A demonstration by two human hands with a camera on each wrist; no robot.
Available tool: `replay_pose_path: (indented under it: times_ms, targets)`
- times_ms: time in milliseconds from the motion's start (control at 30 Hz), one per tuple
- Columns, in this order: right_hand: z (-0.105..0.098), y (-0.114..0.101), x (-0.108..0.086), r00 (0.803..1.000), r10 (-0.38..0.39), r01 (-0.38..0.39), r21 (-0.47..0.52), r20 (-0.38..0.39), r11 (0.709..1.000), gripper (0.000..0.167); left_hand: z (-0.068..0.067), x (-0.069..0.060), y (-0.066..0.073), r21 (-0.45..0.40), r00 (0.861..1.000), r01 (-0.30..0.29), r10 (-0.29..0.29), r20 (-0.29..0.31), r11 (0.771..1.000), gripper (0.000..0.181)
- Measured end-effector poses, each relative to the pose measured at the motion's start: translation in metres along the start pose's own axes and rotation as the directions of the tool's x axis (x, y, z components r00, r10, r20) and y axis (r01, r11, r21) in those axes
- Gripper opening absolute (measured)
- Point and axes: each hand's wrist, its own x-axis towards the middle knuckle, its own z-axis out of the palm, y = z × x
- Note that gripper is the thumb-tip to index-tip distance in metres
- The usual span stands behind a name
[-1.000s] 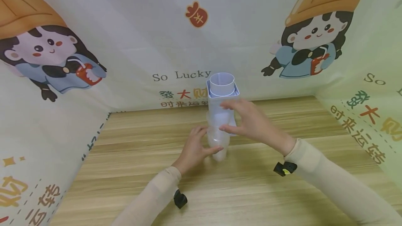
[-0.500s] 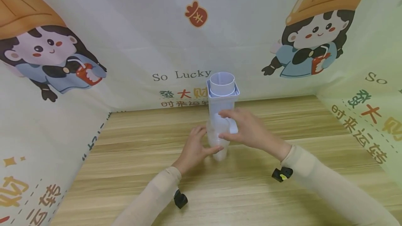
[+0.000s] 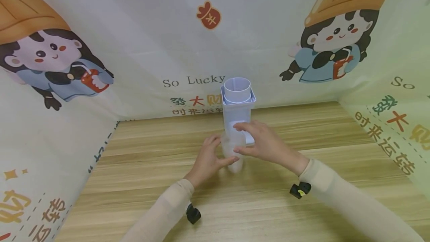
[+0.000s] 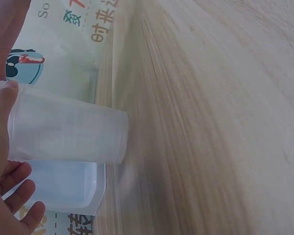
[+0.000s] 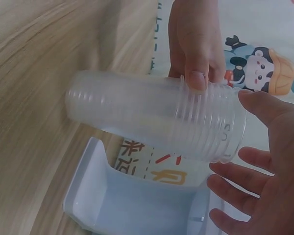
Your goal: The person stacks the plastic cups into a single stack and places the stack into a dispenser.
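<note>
A stack of clear plastic cups (image 5: 132, 107) stands over the table, mouths upward, in front of a white plastic holder. My left hand (image 3: 207, 161) grips the stack from the left, its thumb (image 5: 197, 81) against the ribbed rims. On the other side, my right hand (image 3: 270, 146) holds the stack near its upper rim between thumb and fingers, as the right wrist view shows. The holder (image 3: 236, 113) is a tall square housing with a round tube (image 3: 237, 89) rising from its top; the stack and right hand hide part of its lower half.
A wood-grain table (image 3: 151, 204) carries everything. Behind and at the sides hangs a pale printed cloth (image 3: 161, 29) with cartoon figures and lettering. The holder stands near the table's back edge, close to the cloth.
My right hand has moved down along the stack, and the stack's upper end sits lower than before. The left hand and the white holder have stayed in place.
</note>
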Motion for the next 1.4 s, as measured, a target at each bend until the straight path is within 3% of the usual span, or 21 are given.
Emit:
replay_pose_path:
  times_ms: [433,800,1133,1400]
  targets:
    - [0.005,0.004,-0.004,1.000,0.013,-0.014,-0.020,-0.015,1.000,0.067,0.000,0.002,0.002,-0.019,1.000,-0.010,0.010,0.002,1.000,0.066]
    - [0.016,0.009,-0.012,0.994,0.114,-0.114,0.092,0.003,0.989,0.079,-0.006,0.000,0.000,-0.012,0.995,0.022,-0.021,0.099,1.000,0.077]
    - [0.029,0.012,-0.015,0.992,0.105,-0.093,0.155,-0.073,0.984,0.078,-0.008,-0.001,-0.003,-0.037,0.998,0.018,-0.015,0.064,0.999,0.070]
    - [0.027,0.009,-0.013,0.989,0.089,-0.064,0.191,-0.122,0.979,0.076,-0.008,0.004,-0.001,-0.020,0.999,-0.002,0.003,0.039,1.000,0.064]
